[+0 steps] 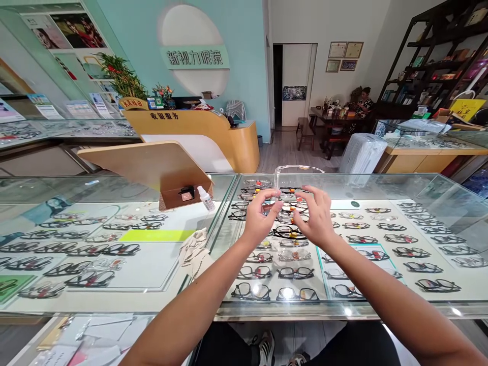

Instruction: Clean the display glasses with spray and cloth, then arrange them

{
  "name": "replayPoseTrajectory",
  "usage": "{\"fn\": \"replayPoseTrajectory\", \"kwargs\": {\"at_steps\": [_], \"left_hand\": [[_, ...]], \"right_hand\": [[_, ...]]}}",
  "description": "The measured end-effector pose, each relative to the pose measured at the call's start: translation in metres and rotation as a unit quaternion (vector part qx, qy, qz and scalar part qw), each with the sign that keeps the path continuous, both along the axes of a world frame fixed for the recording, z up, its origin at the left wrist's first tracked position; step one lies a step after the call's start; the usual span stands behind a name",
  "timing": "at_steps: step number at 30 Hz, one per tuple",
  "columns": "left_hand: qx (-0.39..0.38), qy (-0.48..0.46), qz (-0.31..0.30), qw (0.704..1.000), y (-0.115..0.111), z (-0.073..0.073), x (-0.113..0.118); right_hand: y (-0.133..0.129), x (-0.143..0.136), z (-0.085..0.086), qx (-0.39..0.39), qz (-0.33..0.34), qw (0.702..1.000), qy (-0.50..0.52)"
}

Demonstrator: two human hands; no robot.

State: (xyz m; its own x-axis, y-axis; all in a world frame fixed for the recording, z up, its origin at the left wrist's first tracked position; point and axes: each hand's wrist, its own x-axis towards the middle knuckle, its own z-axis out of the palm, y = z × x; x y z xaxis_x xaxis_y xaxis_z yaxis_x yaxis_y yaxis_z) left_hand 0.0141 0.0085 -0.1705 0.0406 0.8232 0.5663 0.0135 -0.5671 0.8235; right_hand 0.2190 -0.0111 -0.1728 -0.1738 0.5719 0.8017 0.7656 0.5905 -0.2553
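Note:
Above the glass counter, my left hand (263, 213) pinches a pair of clear-framed eyeglasses (277, 177) between thumb and fingers. A transparent arm of the glasses rises from that pinch and bends to the right at the top. My right hand (316, 216) is just to the right of the glasses, thumb and fingers apart and curved, with nothing visible gripped in it. The lower part of the clear frame is hard to make out against the rows of display glasses (295, 273) under the counter glass.
On the counter to the left are a white spray bottle (206, 199), a crumpled cloth (195, 251) and a tilted wooden-backed mirror or stand (152, 162) with a small tray. Beyond stands a reception desk (244, 147). A person (365, 104) sits at a far table.

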Motion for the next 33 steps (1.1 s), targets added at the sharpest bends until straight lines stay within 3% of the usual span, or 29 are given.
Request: {"fn": "replayPoseTrajectory", "kwargs": {"at_steps": [3,7,14,16,20,23,26,29,33], "left_hand": [[-0.017,-0.015,-0.054,0.998,-0.005,0.000,0.004],[-0.044,-0.024,-0.111,0.993,-0.009,-0.002,0.008],[-0.069,0.025,-0.149,0.986,-0.009,-0.002,0.007],[-0.060,0.031,-0.106,0.992,-0.003,-0.002,0.003],[-0.051,-0.070,0.066,0.994,0.022,0.005,-0.015],[-0.078,-0.169,0.162,0.969,0.043,0.013,-0.038],[-0.128,-0.270,0.256,0.919,0.059,0.021,-0.063],[-0.170,-0.336,0.302,0.876,0.069,0.022,-0.084],[-0.209,-0.371,0.316,0.848,0.077,0.016,-0.099]], "right_hand": [[-0.004,-0.003,0.002,-0.012,0.060,0.998,-0.019],[-0.007,-0.007,-0.001,-0.022,0.072,0.996,-0.037],[-0.007,-0.009,-0.007,0.005,0.130,0.991,-0.027],[-0.008,-0.008,-0.006,0.011,0.116,0.993,-0.017],[-0.009,-0.005,-0.005,0.015,0.086,0.996,0.005],[-0.007,-0.002,-0.005,0.011,0.076,0.997,0.014],[-0.005,-0.001,-0.005,0.008,0.076,0.997,0.013],[-0.005,0.000,-0.005,0.009,0.080,0.997,0.013],[-0.005,0.000,-0.003,0.003,0.078,0.997,0.018]]}}
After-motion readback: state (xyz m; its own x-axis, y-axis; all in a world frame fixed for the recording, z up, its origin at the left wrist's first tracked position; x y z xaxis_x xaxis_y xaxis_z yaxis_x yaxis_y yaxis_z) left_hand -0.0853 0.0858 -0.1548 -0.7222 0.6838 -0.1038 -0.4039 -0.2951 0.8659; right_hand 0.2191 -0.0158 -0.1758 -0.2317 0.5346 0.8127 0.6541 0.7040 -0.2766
